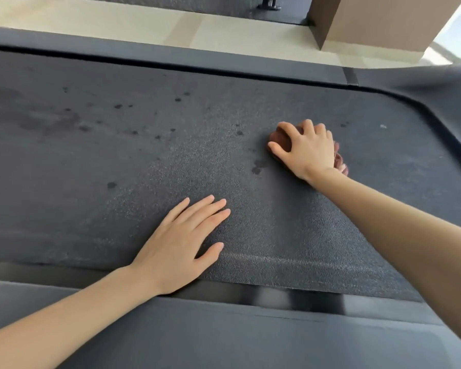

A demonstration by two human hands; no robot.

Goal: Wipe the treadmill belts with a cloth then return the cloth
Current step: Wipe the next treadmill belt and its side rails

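Right hand (308,151) gripping crumpled reddish-brown cloth (278,138) against dark grey textured treadmill belt (104,161); left hand (180,243) outstretched, palm down, flat on belt at near edge.

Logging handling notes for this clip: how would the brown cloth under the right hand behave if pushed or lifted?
Probably floppy: the brown cloth bunches under the right hand, a loose edge spilling out by the wrist. Likely light: one hand nearly covers it. On the grainy belt it may drag, not slide.
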